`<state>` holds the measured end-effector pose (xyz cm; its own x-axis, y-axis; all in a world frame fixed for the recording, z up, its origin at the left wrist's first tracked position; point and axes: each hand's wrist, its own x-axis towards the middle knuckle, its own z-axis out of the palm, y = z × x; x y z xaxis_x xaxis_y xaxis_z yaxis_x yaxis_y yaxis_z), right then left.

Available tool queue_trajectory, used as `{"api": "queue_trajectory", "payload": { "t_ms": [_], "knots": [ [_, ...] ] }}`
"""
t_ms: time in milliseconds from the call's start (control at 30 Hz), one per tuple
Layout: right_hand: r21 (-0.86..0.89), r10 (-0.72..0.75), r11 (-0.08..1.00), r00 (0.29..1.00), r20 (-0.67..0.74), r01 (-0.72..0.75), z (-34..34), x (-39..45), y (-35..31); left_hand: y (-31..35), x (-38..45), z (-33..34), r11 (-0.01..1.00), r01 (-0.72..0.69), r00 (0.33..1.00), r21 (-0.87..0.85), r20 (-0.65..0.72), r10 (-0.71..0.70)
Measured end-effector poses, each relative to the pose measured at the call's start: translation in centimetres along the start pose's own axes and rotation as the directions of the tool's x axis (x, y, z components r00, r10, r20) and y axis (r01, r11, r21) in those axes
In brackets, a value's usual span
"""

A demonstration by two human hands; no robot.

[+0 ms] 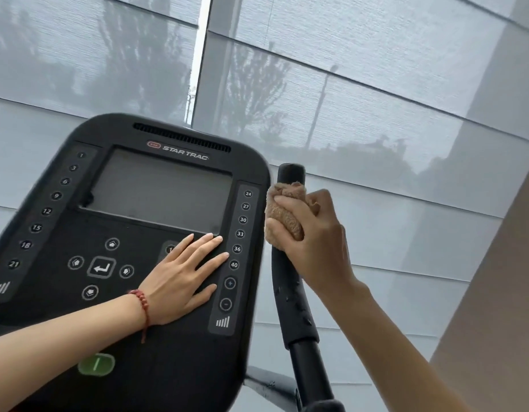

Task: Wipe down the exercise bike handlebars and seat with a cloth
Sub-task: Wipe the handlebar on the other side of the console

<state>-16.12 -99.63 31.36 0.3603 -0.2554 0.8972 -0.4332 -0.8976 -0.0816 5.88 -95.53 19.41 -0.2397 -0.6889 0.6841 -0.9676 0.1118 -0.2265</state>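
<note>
Handlebar (290,281) — the upright black grip to the right of the console (132,233) — is being wiped near its top. Right hand (309,233) has fingers curled around the brown cloth (282,214), clamping it against the grip. Left hand (183,278) lies flat on the console, fingers straight and slightly spread. Risk: palm pressure may trigger console buttons — and a loose clamp would let the cloth slip off. Seat not visible.

Location: a gym or fitness room. Indicators: an exercise bike console (132,233) with numbered buttons and a screen (162,188), a padded handlebar (296,298), and large windows behind translucent roller blinds (361,99).
</note>
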Motion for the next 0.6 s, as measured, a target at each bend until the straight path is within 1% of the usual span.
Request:
{"api": "queue_trajectory", "payload": {
  "t_ms": [67, 133, 200, 233, 300, 333, 400, 467, 500, 533, 600],
  "knots": [
    [-0.022, -0.025, 0.999, 0.997, 0.076, 0.026, -0.4, -0.5, -0.3, 0.0, 0.0, 0.1, 1.000, -0.010, 1.000, 0.007, -0.008, 0.010],
    [-0.022, -0.015, 1.000, 0.999, 0.053, 0.016, -0.8, 0.4, -0.3, 0.0, 0.0, 0.2, 1.000, -0.011, 1.000, 0.007, -0.014, 0.011],
    [-0.058, -0.006, 0.998, 0.999, 0.034, 0.008, -0.6, 1.0, -0.7, 0.0, 0.0, 0.3, 1.000, -0.015, 1.000, 0.006, -0.025, 0.015],
    [-0.093, -0.005, 0.996, 0.998, 0.061, 0.011, -0.3, 0.7, -0.9, -0.1, 0.0, 0.3, 1.000, -0.017, 0.999, 0.005, -0.029, 0.017],
    [-0.154, -0.009, 0.987, 0.986, 0.165, 0.035, 0.0, -0.6, -1.3, -0.1, 0.0, 0.3, 1.000, -0.013, 0.999, -0.002, -0.035, 0.013],
    [-0.149, 0.010, 0.989, 0.977, 0.213, 0.022, -0.1, -1.2, -1.3, -0.1, 0.0, 0.2, 1.000, -0.015, 0.999, -0.003, -0.041, 0.015],
    [-0.062, 0.091, 0.995, 0.964, 0.248, -0.078, -0.8, -1.9, -0.9, -0.1, 0.0, 0.3, 1.000, -0.025, 0.998, -0.004, -0.049, 0.024],
    [0.034, 0.171, 0.983, 0.964, 0.205, -0.182, -1.5, -2.1, -0.5, -0.1, 0.0, 0.4, 1.000, -0.026, 0.998, -0.004, -0.058, 0.026],
    [0.056, 0.208, 0.973, 0.953, 0.220, -0.226, -1.6, -2.3, -0.5, -0.1, 0.0, 0.5, 1.000, -0.029, 0.997, -0.001, -0.066, 0.029],
    [0.070, 0.241, 0.961, 0.934, 0.264, -0.268, -1.6, -2.6, -0.6, -0.1, 0.0, 0.5, 0.999, -0.033, 0.997, 0.001, -0.071, 0.033],
    [0.089, 0.307, 0.927, 0.873, 0.379, -0.365, -1.9, -3.5, -1.0, -0.1, 0.0, 0.5, 0.999, -0.037, 0.997, 0.007, -0.074, 0.037]
  ]
}}
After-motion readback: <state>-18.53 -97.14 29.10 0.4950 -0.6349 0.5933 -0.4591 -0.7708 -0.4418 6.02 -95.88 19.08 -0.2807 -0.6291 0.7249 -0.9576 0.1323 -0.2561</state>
